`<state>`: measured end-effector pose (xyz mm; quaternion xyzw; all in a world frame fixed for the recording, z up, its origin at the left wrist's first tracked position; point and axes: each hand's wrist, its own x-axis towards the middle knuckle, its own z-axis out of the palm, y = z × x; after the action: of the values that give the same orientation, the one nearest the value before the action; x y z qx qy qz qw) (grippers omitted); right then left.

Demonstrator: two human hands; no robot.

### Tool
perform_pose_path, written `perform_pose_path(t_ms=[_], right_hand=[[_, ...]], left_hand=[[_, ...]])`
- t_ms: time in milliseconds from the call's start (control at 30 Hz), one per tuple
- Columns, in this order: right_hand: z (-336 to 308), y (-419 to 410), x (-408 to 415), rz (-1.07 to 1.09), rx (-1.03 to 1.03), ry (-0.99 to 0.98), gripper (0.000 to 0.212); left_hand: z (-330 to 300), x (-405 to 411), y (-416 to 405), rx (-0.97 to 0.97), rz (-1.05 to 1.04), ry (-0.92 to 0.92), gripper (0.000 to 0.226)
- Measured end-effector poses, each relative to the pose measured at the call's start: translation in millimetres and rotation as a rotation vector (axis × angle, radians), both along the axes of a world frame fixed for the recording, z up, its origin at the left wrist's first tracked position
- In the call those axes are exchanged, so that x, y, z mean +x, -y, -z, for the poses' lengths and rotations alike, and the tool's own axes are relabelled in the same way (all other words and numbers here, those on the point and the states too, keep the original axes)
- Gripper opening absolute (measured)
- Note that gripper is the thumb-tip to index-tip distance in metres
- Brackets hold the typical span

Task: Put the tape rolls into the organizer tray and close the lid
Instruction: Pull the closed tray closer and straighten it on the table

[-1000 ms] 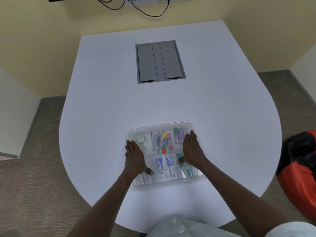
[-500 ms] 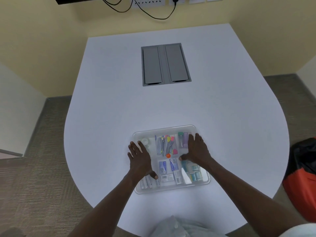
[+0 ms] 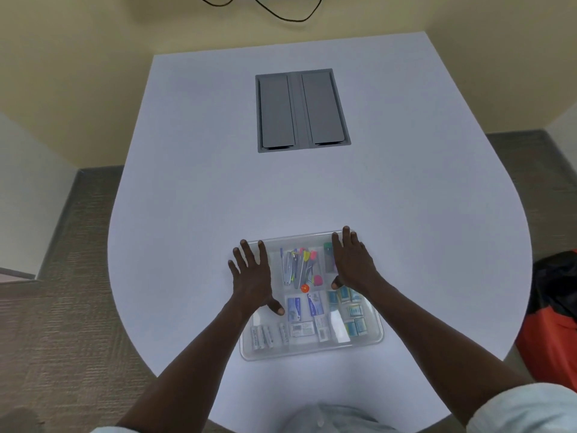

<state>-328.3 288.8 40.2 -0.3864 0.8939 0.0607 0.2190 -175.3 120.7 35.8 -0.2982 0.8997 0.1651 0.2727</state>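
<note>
Rounded white table (image 3: pixel 218 189) with grey recessed cable hatch (image 3: pixel 302 110); pale yellow walls (image 3: pixel 62 73); grey-brown carpet floor (image 3: pixel 62 323); black cable (image 3: pixel 281 14) on wall.

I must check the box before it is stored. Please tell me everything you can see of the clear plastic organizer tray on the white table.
The clear plastic organizer tray is a shallow rectangle with rounded corners, lying flat near the white table's near edge. Its transparent lid appears to be on. Inside, compartments hold coloured clips, small blue-and-white packets and white tubes. The left hand and the right hand lie flat, fingers spread, on its far half.
</note>
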Motion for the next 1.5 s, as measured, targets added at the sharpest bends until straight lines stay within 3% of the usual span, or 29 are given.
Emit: perform_pose_path(t_ms=[500, 733, 867, 967, 1033, 1267, 1500], right_hand=[[-4, 23, 1, -0.073, 0.108, -0.120, 0.121], [-6, 22, 6, -0.035, 0.098, -0.069, 0.121], [-3, 23, 7, 0.095, 0.002, -0.002, 0.100], [2, 20, 2, 0.136, -0.039, 0.026, 0.106], [5, 18, -3, 0.107, -0.044, 0.036, 0.117], [2, 5, -8, 0.060, -0.057, 0.127, 0.133], [4, -25, 15, 0.211, -0.263, 0.152, 0.118]], left_hand=[[-7, -24, -9, -0.036, 0.019, 0.032, 0.160], [1, -23, -11, -0.029, 0.006, 0.023, 0.160], [13, -26, -12, -0.109, 0.213, -0.057, 0.138], [20, -36, -16, -0.134, 0.219, -0.094, 0.103], [23, -39, -18, -0.129, 0.201, -0.095, 0.097], [9, -32, -16, -0.094, 0.241, -0.019, 0.132], [0, -8, -19, -0.108, 0.124, -0.043, 0.161]])
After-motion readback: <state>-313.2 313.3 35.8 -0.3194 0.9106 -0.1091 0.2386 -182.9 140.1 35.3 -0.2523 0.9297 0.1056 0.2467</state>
